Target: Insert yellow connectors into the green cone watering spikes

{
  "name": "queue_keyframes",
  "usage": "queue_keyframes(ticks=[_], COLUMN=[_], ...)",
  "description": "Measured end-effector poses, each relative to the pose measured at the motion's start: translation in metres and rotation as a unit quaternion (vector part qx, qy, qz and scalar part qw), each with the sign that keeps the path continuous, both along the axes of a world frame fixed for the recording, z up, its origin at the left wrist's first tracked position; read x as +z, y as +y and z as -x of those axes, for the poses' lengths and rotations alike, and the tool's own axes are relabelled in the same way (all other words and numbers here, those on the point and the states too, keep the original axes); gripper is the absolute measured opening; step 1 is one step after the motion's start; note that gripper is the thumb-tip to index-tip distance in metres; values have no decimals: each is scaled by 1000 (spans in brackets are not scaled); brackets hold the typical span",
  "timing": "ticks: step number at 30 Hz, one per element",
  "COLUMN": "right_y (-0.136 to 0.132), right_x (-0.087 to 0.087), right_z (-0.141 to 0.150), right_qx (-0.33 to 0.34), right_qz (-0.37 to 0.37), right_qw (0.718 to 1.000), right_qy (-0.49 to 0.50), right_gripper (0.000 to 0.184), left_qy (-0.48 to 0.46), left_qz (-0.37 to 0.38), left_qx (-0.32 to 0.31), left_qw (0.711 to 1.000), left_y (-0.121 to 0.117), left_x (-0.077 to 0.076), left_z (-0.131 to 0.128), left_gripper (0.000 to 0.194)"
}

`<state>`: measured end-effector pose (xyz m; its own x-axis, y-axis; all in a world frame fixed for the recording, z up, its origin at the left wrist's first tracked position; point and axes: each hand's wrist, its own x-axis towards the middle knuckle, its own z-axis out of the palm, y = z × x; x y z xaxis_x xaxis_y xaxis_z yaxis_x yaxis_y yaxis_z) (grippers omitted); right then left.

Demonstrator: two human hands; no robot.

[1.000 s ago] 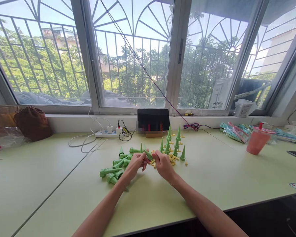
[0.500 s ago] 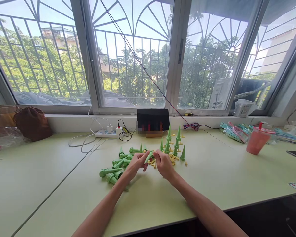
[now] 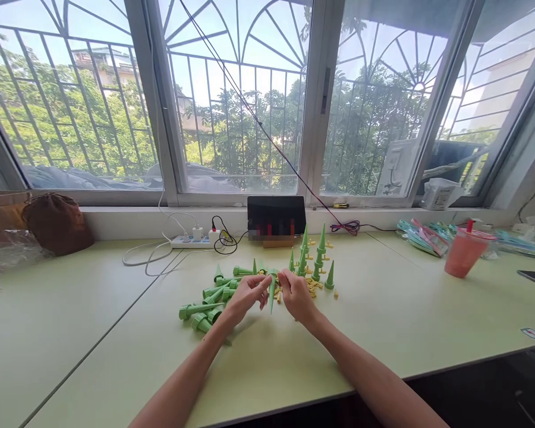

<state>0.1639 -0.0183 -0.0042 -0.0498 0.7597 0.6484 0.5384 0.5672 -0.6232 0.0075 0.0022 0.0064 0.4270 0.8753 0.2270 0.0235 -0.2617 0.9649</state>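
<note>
Between my hands a green plastic watering spike (image 3: 271, 293) hangs point down, its wide collar up. My left hand (image 3: 248, 295) pinches it near the collar from the left. Opposite, my right hand (image 3: 295, 293) is closed at the collar's right side, and whatever its fingertips grip is hidden. Small yellow plastic valves (image 3: 312, 288) lie loose behind and beside my right hand. To the left is a pile of more green spikes (image 3: 200, 310), mostly lying down. Upright spikes with yellow valves in their sides (image 3: 317, 270) stand in rows at the right.
A dark-screened tablet (image 3: 276, 215) leans at the windowsill. Left of it sits a power strip (image 3: 194, 242) with trailing cables. A red drink cup (image 3: 466, 252) and plastic packets (image 3: 423, 238) stand at the right, a brown drawstring bag (image 3: 57, 223) at the far left.
The spike in my hands has turned from pointing up and left, through down and left, to pointing straight down. Both hands have stayed in nearly the same place.
</note>
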Motion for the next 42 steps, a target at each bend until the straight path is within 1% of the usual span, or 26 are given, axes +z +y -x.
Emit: queue_keyframes(ticks=[5,14,22,29,35,42], right_y=[0,0,0,-1,-1,0], right_x=[0,0,-1,0,0,0], right_z=[0,0,0,0,1,0], right_qx=[-4,-13,-21,-21,-21,-13], right_qz=[1,-3,-4,-1,6,2], right_qw=[1000,1000,1000,1000,1000,1000], right_qy=[1,-4,-9,-9,-7,-3], right_gripper=[39,37,38,37,36,37], left_qy=[15,18,26,-16,-45,-78], left_qz=[-22,-45,-75,-38,-5,75], left_qx=[12,23,34,2,-6,-36], left_qw=[1000,999,996,999,999,993], left_y=[0,-5,-1,-1,-2,-7], left_x=[-1,6,1,1,2,7], left_z=[0,-4,-1,-1,-3,-4], left_gripper=[40,37,37,33,33,29])
